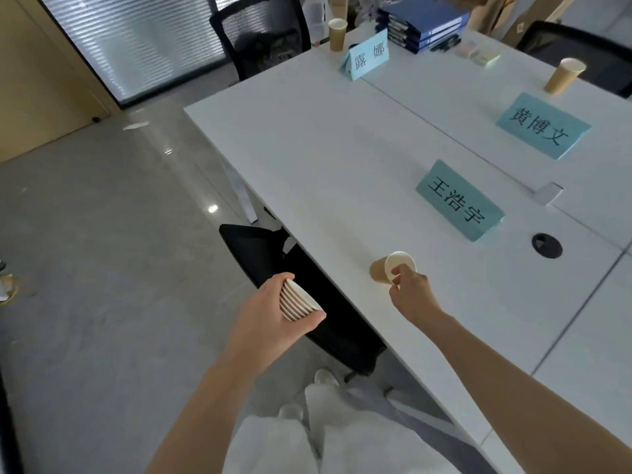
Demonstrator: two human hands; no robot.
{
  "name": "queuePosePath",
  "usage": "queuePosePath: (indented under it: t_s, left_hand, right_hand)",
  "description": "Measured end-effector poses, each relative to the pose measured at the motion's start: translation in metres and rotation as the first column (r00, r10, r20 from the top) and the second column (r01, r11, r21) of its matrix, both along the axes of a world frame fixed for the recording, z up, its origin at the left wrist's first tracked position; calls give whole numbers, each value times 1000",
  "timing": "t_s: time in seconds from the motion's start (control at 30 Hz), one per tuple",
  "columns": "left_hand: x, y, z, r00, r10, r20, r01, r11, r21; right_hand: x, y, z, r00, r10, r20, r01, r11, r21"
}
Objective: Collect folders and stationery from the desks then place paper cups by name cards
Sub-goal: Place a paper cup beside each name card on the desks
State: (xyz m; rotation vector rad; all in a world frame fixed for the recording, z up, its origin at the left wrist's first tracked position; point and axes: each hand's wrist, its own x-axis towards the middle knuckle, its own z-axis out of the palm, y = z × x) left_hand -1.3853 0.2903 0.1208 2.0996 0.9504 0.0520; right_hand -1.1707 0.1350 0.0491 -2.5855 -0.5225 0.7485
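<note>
**Cup placement underway, third card in hand**

Folders (424, 25) already stacked at the bench's (307, 159) far end, 12 o'clock. Two cups stand by the far cards. Right hand (412, 290) pinches the rim of a paper cup (390, 268), on or just above the bench, at 7 o'clock from the nearest name card (460, 201); contact unclear. Left hand (273, 316) grips the nested cup stack (297, 301), off the bench edge. Next, I judge: seat the cup upright, release the rim without tipping it, then peel another off the stack.
</note>
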Motion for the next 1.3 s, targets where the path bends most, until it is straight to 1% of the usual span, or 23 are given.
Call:
queuePosePath:
  t_s: [0.17,0.37,0.47,0.57,0.63,0.7,0.77,0.9,1.0,1.1,1.17,1.3]
  left_hand:
    - [22,13,-1,1000,21,-2,-21,1000,-3]
    - [42,26,-3,1000,11,1,-11,1000,-24]
    - [49,35,-5,1000,16,-5,-16,999,-33]
    - [52,41,-7,1000,13,-10,-13,999,-31]
    - [54,48,-8,1000,18,-9,-19,999,-35]
    - [56,55,-9,1000,16,-13,-16,999,-42]
    - [56,63,-9,1000,12,-16,-13,999,-44]
    - [51,86,-9,1000,0,-12,0,999,-44]
    - [45,110,-8,1000,-8,3,8,999,-38]
    - [31,149,-12,1000,12,19,-11,998,-69]
    - [17,181,-15,999,21,26,-19,997,-72]
    - [-13,253,-16,1000,3,23,-3,1000,-13]
  right_hand:
    - [14,7,0,999,46,29,-47,998,35]
    - [18,10,-3,978,204,38,-203,978,-40]
    - [19,18,-5,954,284,95,-275,957,-92]
    - [20,21,-4,892,403,202,-360,907,-218]
    - [23,27,0,881,399,255,-351,911,-216]
    - [24,36,8,887,372,272,-344,927,-148]
    - [22,51,20,899,361,248,-366,930,-25]
    - [7,102,53,922,373,100,-386,900,202]
    - [-9,146,73,930,363,-58,-317,871,376]
    - [-27,199,88,905,384,-185,-282,865,414]
    - [-42,238,94,872,434,-226,-309,847,433]
    - [-79,318,91,823,462,-330,-293,844,449]
